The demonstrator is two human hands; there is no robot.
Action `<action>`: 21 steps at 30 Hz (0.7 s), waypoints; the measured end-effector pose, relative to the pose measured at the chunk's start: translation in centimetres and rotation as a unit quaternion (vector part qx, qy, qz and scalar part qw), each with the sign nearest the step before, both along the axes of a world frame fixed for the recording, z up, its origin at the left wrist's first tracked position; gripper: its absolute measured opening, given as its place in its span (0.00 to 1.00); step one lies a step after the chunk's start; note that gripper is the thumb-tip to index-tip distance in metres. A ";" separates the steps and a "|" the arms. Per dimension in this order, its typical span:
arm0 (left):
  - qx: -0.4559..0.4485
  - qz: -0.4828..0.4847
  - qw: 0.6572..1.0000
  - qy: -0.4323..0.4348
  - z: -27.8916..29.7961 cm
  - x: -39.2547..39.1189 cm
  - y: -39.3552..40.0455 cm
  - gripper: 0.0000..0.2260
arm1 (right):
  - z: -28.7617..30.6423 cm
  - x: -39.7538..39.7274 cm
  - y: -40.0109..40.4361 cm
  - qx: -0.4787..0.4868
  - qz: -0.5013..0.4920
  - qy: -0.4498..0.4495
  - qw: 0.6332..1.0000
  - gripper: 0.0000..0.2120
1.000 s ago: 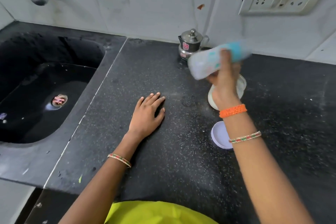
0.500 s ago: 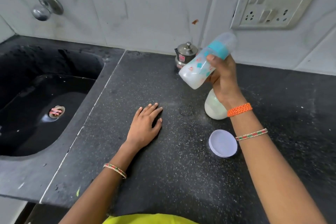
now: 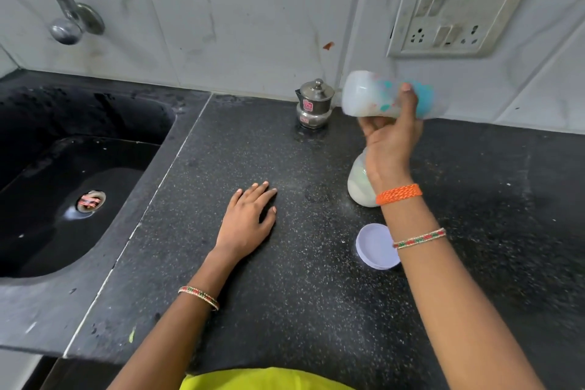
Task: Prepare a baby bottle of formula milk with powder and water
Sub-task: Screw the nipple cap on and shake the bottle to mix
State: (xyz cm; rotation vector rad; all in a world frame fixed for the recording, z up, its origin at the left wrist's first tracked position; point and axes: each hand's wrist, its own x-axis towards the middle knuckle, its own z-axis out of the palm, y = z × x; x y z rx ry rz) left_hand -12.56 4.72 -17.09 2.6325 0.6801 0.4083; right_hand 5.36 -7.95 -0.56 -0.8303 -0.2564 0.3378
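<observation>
Baby bottle (image 3: 384, 97) gripped in the right hand (image 3: 391, 144), held sideways and motion-blurred above the table (image 3: 285, 263); mixing step judged to be under way.

The bottle is clasped around its mid-body, thumb over the top, milky liquid inside. It is judged light, stiff plastic, probably slippery if wet; a full wrap near the teal collar seems the surest hold. Just below the wrist a powder jar (image 3: 359, 184) stands open, its lid (image 3: 375, 247) nearer the body. The left hand (image 3: 250, 222) rests flat on the table, fingers straight, grasping nothing.
</observation>
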 end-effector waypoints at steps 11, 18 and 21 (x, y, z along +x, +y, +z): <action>0.002 -0.004 1.000 0.009 0.0 -0.5 -0.1 0.20 | 0.1 -3.9 2.1 -0.153 0.188 -0.094 0.966 0.16; 0.001 -0.007 1.000 0.012 0.2 -0.2 0.1 0.20 | 0.5 -3.6 2.4 -0.238 0.151 -0.127 0.951 0.14; 0.000 -0.007 1.000 0.010 0.1 -0.3 0.1 0.20 | 0.2 -3.5 2.3 -0.273 0.125 -0.152 0.942 0.16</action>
